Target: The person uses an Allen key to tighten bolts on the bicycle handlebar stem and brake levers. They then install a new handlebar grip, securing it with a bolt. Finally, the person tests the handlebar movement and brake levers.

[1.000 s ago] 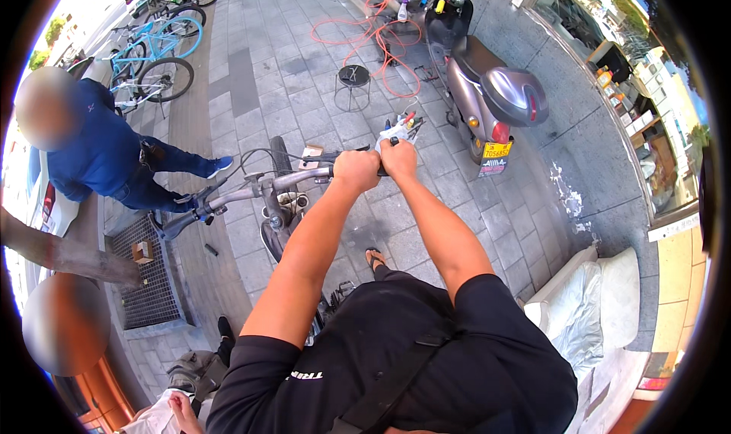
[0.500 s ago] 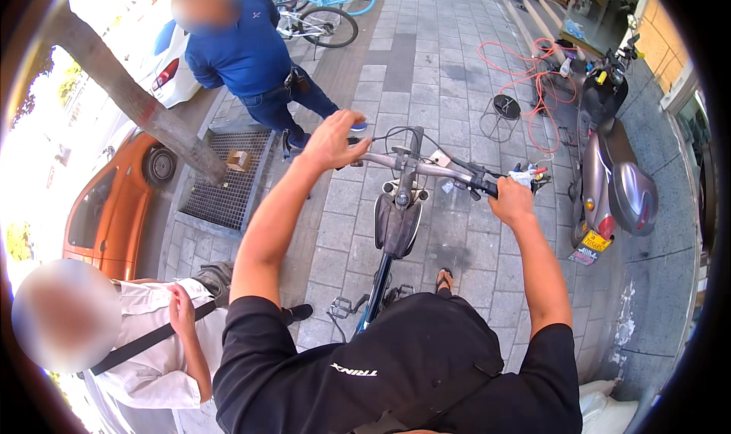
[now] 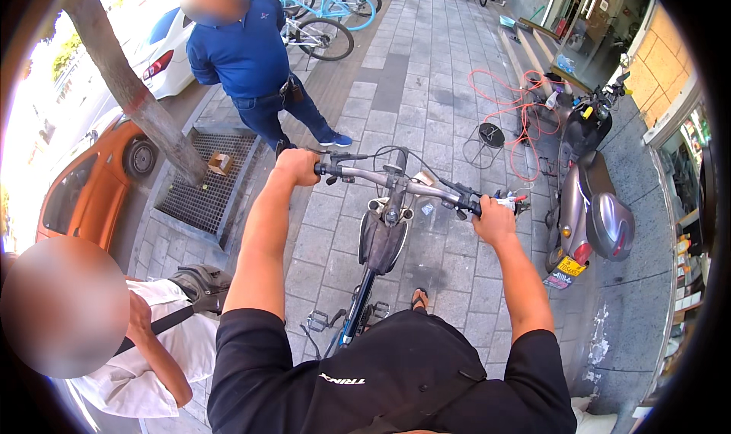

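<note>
Both my hands are on the bicycle handlebar (image 3: 428,189), a silver-grey bar with dark grips. At its left end my left hand (image 3: 295,167) is wrapped round the grip, beside a brake lever. My right hand (image 3: 496,221) is closed round the right grip. Just beyond it sits a white and red item (image 3: 512,202) that I cannot make out. The bicycle stands upright before me. Behind the bar, a dark padded piece (image 3: 378,241) with pale sides lies over the blue-black frame (image 3: 358,311). Most of the front wheel is hidden beneath the bar.
A person in blue (image 3: 255,49) stands ahead left; another in white (image 3: 171,343) is close on my left. A tree (image 3: 148,114) rises from a grate (image 3: 199,202). To the right are a scooter (image 3: 590,213), a wire stool (image 3: 489,135) and an orange hose (image 3: 525,141).
My left hand, earlier raised with loose fingers above the left end of the bar, has come down and closed round the grip. The right hand has kept its hold. The view has shifted.
</note>
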Motion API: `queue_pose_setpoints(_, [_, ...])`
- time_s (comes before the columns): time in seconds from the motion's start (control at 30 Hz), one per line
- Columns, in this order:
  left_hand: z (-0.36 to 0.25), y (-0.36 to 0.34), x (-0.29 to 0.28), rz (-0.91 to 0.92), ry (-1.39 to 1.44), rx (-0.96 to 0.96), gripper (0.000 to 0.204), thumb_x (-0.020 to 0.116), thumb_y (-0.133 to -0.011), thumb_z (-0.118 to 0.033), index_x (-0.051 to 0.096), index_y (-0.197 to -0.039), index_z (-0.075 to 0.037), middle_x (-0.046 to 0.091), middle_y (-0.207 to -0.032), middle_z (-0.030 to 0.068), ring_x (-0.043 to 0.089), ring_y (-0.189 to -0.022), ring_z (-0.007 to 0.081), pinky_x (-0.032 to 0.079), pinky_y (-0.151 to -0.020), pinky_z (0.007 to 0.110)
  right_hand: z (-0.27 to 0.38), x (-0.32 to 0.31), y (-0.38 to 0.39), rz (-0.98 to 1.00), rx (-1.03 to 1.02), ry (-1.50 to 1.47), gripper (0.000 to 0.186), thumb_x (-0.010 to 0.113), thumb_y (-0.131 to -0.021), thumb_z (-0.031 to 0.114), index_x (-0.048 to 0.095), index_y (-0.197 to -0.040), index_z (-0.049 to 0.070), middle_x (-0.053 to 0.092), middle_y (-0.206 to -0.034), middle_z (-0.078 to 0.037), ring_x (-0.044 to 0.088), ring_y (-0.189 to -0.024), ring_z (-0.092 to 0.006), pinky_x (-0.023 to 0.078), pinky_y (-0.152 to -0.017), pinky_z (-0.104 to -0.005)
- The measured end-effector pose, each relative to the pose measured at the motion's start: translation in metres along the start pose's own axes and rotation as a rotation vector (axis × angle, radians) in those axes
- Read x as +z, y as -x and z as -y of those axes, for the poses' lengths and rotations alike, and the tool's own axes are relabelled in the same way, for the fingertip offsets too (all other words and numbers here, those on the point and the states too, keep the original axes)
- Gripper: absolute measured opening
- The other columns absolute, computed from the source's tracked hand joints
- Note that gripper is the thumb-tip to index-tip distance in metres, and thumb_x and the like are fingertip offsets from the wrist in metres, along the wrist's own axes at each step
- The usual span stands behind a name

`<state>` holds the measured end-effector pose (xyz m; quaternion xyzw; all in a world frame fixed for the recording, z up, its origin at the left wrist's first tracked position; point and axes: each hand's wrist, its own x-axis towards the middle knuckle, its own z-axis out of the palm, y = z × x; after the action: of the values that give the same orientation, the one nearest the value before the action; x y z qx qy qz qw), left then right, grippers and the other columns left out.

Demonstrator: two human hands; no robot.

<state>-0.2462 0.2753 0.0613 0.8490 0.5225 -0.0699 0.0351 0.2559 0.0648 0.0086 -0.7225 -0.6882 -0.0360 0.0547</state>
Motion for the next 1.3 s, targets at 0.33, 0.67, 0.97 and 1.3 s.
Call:
queue_pose_setpoints(0.33, [-0.006,0.008,0.000,-0.007,-0.089,-0.068,0.028,0.071,-0.083,-0.039,0.080,-0.098,-0.017,0.081,-0.100,0.0134,0.078,-0.096,0.0328,0.062,-0.085,0.046,0.016,-0.023,-0.014,0.249,0.172,0.060,0.030,0.070,-0.091,0.032,0.074,-0.103,0.005,0.079,-0.098,-0.023,0.077,-0.093,-0.0430,0.060,-0.086,-0.0523])
queue_pose_setpoints(0.67, [-0.002,0.010,0.006,-0.025,-0.087,-0.082,0.029,0.071,-0.084,-0.040,0.079,-0.098,-0.016,0.081,-0.098,0.0131,0.078,-0.094,0.0336,0.062,-0.085,0.046,0.021,-0.028,-0.017,0.325,0.164,0.090,0.032,0.066,-0.093,0.032,0.074,-0.108,0.005,0.079,-0.101,-0.023,0.077,-0.096,-0.0422,0.061,-0.089,-0.0517])
queue_pose_setpoints(0.97, [0.001,0.009,0.007,-0.030,-0.098,-0.072,0.029,0.071,-0.084,-0.040,0.079,-0.097,-0.016,0.081,-0.098,0.0128,0.079,-0.094,0.0328,0.062,-0.085,0.045,0.024,-0.030,-0.019,0.345,0.168,0.089,0.033,0.066,-0.092,0.031,0.075,-0.109,0.005,0.079,-0.103,-0.023,0.077,-0.098,-0.0419,0.061,-0.090,-0.0515])
queue_pose_setpoints(1.3, [0.000,0.008,0.007,-0.027,-0.096,-0.074,0.029,0.072,-0.084,-0.040,0.079,-0.097,-0.016,0.081,-0.099,0.0133,0.079,-0.095,0.0330,0.062,-0.086,0.045,0.022,-0.027,-0.019,0.359,0.168,0.085,0.033,0.066,-0.090,0.031,0.077,-0.109,0.006,0.079,-0.105,-0.023,0.077,-0.099,-0.0418,0.061,-0.090,-0.0512])
